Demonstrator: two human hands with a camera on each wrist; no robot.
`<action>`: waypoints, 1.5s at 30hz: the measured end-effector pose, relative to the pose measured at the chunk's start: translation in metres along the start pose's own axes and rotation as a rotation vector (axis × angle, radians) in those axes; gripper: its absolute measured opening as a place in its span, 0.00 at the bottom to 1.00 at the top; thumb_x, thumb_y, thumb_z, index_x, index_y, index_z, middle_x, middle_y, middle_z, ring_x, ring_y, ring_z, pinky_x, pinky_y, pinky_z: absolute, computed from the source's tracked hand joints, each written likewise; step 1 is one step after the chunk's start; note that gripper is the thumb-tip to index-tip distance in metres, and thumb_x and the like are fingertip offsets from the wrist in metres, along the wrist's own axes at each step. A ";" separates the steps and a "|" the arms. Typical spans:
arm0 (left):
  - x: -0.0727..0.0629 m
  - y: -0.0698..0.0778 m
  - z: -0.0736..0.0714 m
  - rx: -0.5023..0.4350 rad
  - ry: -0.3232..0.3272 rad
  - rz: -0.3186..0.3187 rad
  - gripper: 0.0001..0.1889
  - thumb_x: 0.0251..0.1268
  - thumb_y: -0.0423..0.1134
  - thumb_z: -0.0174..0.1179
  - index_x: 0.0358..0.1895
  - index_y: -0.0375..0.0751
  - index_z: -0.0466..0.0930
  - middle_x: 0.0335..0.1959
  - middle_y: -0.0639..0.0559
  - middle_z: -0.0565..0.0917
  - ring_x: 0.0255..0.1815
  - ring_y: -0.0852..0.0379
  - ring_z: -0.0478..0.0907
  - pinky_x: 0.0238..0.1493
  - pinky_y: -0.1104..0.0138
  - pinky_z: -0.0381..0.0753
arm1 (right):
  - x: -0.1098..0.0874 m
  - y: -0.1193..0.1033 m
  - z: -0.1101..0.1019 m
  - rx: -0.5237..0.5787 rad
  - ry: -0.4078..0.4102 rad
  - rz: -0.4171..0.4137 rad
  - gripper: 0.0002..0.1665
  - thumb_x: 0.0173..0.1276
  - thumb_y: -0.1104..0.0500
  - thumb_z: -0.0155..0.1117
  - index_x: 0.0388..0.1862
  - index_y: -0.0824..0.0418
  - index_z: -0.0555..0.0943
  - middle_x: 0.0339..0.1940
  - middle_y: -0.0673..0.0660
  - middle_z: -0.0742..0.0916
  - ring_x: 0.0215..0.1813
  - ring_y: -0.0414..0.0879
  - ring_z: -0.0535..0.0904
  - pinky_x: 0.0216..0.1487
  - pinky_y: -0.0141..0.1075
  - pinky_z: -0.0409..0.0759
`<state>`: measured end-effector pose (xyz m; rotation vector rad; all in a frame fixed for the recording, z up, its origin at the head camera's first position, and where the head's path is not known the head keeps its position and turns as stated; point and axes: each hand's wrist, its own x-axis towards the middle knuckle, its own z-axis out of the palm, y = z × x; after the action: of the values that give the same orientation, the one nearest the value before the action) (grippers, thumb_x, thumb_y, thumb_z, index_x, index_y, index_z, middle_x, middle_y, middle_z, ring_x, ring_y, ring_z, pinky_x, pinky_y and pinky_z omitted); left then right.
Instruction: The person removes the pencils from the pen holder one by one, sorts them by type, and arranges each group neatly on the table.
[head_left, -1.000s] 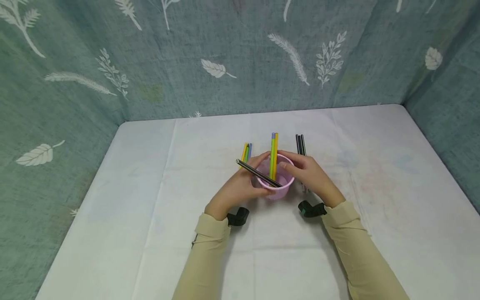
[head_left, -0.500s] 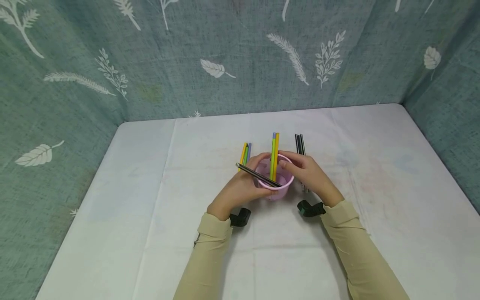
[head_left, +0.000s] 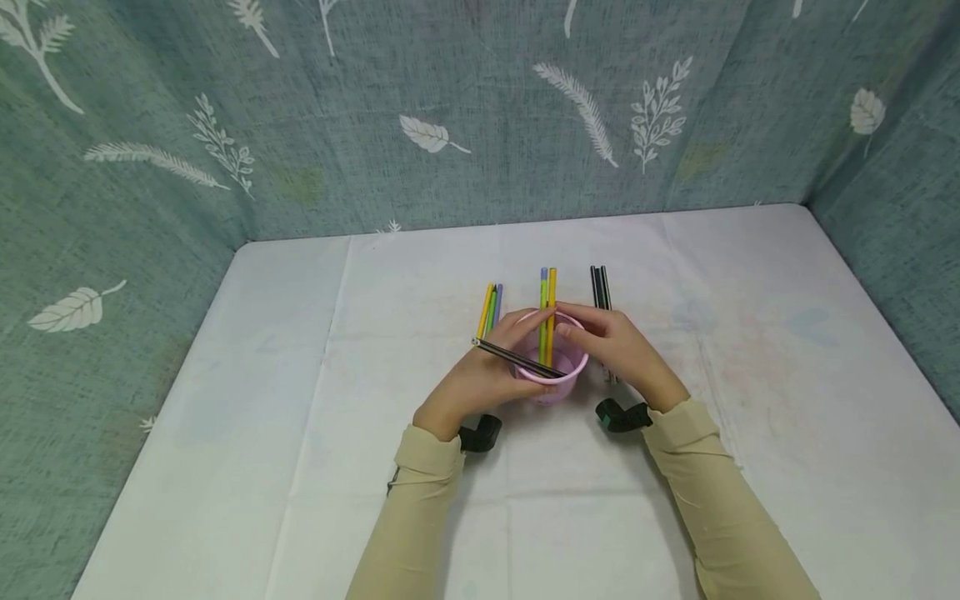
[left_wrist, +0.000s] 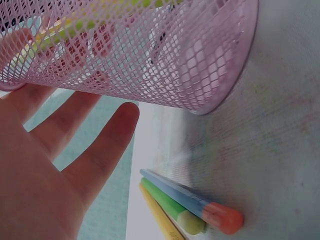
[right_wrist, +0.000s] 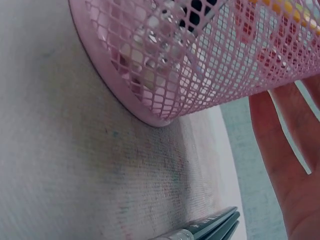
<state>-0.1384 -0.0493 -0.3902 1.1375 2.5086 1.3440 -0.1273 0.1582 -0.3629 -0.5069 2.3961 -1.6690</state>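
A pink mesh pencil cup [head_left: 558,392] stands upright on the cloth between my two hands. My left hand [head_left: 480,379] curls round its left side, the thumb along the near rim and a fingertip at the far rim by the yellow pencil [head_left: 552,287]. On the right, my right hand [head_left: 618,346] grips the rim, fingers behind it and thumb at the inner edge. A green pencil [head_left: 543,325] stands beside the yellow one inside the cup. Black pens [head_left: 510,354] lean out to the left over my left hand. Through the mesh, the lower contents are partly hidden.
Yellow, green and blue pencils [left_wrist: 175,200] lie on the white cloth [head_left: 360,517] just left of the cup. Several black pens [head_left: 601,287] lie to its right, partly behind my right hand. A patterned green curtain [head_left: 480,108] borders the table's back and sides.
The black pens have tipped slightly lower on the left. A left fingertip has reached further right along the far rim, overlapping the standing pencils. The right hand has barely moved.
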 end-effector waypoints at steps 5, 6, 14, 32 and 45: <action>0.000 0.003 0.000 0.001 -0.013 0.003 0.48 0.40 0.51 0.70 0.68 0.62 0.51 0.61 0.64 0.61 0.61 0.69 0.56 0.60 0.66 0.60 | 0.000 -0.001 -0.001 -0.022 -0.013 0.015 0.25 0.66 0.56 0.54 0.60 0.62 0.70 0.58 0.57 0.75 0.59 0.48 0.69 0.56 0.42 0.67; 0.000 0.003 0.000 0.002 -0.013 0.002 0.48 0.40 0.51 0.69 0.68 0.62 0.50 0.61 0.64 0.61 0.61 0.69 0.56 0.60 0.66 0.60 | 0.000 -0.001 -0.001 -0.026 -0.015 0.016 0.25 0.66 0.56 0.54 0.60 0.61 0.70 0.58 0.57 0.75 0.59 0.47 0.70 0.56 0.42 0.68; -0.001 0.036 -0.012 -0.051 -0.032 -0.040 0.47 0.42 0.39 0.71 0.68 0.45 0.53 0.62 0.48 0.64 0.62 0.56 0.59 0.60 0.64 0.60 | 0.000 0.000 -0.001 -0.019 -0.022 0.031 0.25 0.66 0.55 0.54 0.61 0.61 0.70 0.58 0.56 0.75 0.59 0.47 0.69 0.56 0.43 0.67; -0.001 0.038 -0.013 -0.100 -0.034 -0.086 0.47 0.42 0.37 0.71 0.68 0.46 0.53 0.62 0.47 0.63 0.59 0.54 0.62 0.57 0.58 0.64 | 0.009 0.036 0.001 0.025 -0.016 -0.023 0.26 0.64 0.45 0.53 0.60 0.51 0.71 0.54 0.50 0.78 0.56 0.41 0.72 0.56 0.40 0.68; 0.001 0.023 -0.006 -0.053 0.000 -0.116 0.49 0.41 0.43 0.71 0.68 0.58 0.51 0.61 0.56 0.65 0.53 0.59 0.66 0.53 0.62 0.67 | 0.008 0.031 -0.004 -0.028 0.011 0.011 0.25 0.63 0.42 0.53 0.59 0.46 0.71 0.55 0.46 0.77 0.56 0.40 0.71 0.55 0.42 0.69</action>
<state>-0.1282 -0.0447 -0.3694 0.9651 2.4807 1.3719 -0.1420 0.1683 -0.3900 -0.4899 2.4285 -1.6405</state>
